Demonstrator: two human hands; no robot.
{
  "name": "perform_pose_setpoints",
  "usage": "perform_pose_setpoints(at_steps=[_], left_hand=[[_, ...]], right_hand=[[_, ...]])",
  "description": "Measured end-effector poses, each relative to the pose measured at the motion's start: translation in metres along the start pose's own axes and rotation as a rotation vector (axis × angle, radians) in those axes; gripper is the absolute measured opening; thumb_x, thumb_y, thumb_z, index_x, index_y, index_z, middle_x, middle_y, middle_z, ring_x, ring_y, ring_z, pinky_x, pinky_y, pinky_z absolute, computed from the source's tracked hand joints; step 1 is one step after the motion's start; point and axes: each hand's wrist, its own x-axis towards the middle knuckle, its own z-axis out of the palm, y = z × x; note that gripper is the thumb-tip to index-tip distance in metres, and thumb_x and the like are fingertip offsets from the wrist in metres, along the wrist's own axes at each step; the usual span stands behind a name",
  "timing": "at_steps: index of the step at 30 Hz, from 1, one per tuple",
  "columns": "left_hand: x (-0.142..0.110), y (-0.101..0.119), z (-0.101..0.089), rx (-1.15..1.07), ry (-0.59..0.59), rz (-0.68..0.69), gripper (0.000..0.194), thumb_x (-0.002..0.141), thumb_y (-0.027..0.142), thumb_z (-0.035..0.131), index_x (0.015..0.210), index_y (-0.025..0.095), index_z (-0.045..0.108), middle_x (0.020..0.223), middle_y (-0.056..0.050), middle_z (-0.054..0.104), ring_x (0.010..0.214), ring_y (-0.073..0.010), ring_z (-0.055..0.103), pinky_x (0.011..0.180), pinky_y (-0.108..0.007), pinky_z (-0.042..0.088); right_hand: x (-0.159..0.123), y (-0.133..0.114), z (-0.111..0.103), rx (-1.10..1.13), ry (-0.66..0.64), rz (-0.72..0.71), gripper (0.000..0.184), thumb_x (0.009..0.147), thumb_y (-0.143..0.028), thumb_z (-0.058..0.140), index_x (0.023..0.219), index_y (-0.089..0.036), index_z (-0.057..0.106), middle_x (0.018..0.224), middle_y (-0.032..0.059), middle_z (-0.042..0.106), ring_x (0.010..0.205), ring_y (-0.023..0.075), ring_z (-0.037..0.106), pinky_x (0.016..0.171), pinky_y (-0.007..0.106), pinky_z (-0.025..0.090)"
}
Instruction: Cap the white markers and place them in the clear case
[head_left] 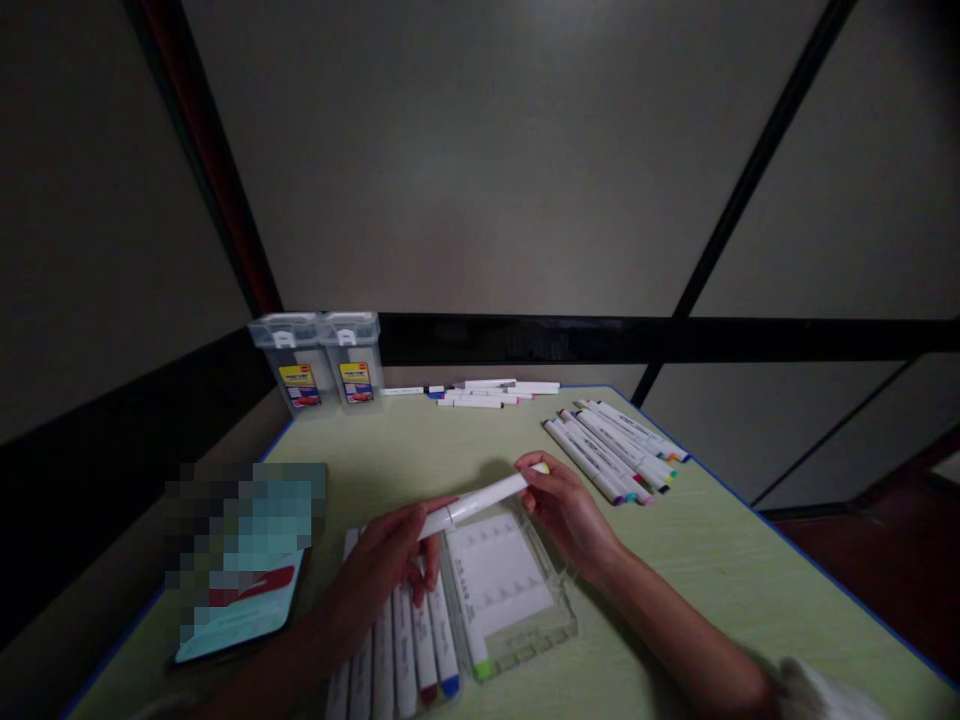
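Note:
A white marker with a yellow end is held aslant between my two hands. My left hand grips its lower left end, and the fingertips of my right hand pinch the yellow end. Below them lies a clear plastic case, with a printed white sheet inside. One marker with a green end rests along the case's left side. Left of that, several white markers lie side by side, partly covered by my left hand and forearm; blue and dark red ends show.
Several markers lie in a group at the right, and more markers sit along the back edge. Two clear lidded boxes stand at the back left. A tablet-like screen, partly pixelated, is at the left. Dark panels rise behind the table.

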Motion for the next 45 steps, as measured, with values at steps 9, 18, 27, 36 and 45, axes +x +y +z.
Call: perform_pose_setpoints(at_steps=[9, 18, 27, 36, 45], left_hand=[[0.0, -0.003, -0.001, 0.021, -0.022, 0.021, 0.05, 0.075, 0.05, 0.047, 0.098, 0.008, 0.058, 0.042, 0.007, 0.044, 0.038, -0.0072, 0.037, 0.04, -0.019, 0.031], [0.0, 0.004, 0.002, 0.077, -0.008, 0.033, 0.047, 0.071, 0.043, 0.053, 0.099, 0.007, 0.06, 0.041, 0.008, 0.042, 0.036, -0.005, 0.032, 0.039, -0.018, 0.025], [0.002, -0.005, -0.006, 0.05, -0.068, 0.085, 0.039, 0.074, 0.033, 0.052, 0.106, 0.013, 0.059, 0.046, 0.007, 0.045, 0.039, -0.0056, 0.037, 0.037, -0.017, 0.026], [0.002, -0.001, -0.004, 0.137, -0.039, 0.072, 0.041, 0.071, 0.03, 0.053, 0.107, 0.013, 0.06, 0.045, 0.006, 0.046, 0.04, -0.0061, 0.036, 0.039, -0.018, 0.028], [-0.004, 0.006, -0.001, 0.24, 0.036, -0.004, 0.044, 0.064, 0.024, 0.055, 0.106, 0.014, 0.061, 0.042, 0.008, 0.044, 0.041, -0.0062, 0.034, 0.044, -0.02, 0.027]], right_hand=[[0.001, 0.001, 0.001, -0.077, -0.029, -0.041, 0.021, 0.068, -0.033, 0.062, 0.063, -0.016, 0.05, 0.041, -0.0062, 0.041, 0.038, 0.0047, 0.029, 0.038, 0.019, 0.018], [0.0, 0.001, 0.001, -0.088, -0.033, -0.035, 0.021, 0.069, -0.033, 0.06, 0.064, -0.016, 0.049, 0.038, -0.0076, 0.037, 0.037, 0.0044, 0.024, 0.038, 0.02, 0.013], [0.001, 0.001, 0.001, -0.092, -0.031, -0.028, 0.021, 0.068, -0.033, 0.06, 0.062, -0.016, 0.048, 0.038, -0.0076, 0.036, 0.037, 0.0045, 0.023, 0.038, 0.021, 0.011], [0.0, 0.001, 0.0, -0.095, -0.033, -0.026, 0.017, 0.07, -0.03, 0.058, 0.064, -0.016, 0.049, 0.039, -0.0071, 0.038, 0.038, 0.0048, 0.026, 0.038, 0.02, 0.014], [-0.001, 0.0, 0.001, -0.089, -0.017, -0.021, 0.016, 0.066, -0.028, 0.06, 0.062, -0.016, 0.05, 0.042, -0.0062, 0.041, 0.039, 0.005, 0.029, 0.039, 0.019, 0.019]])
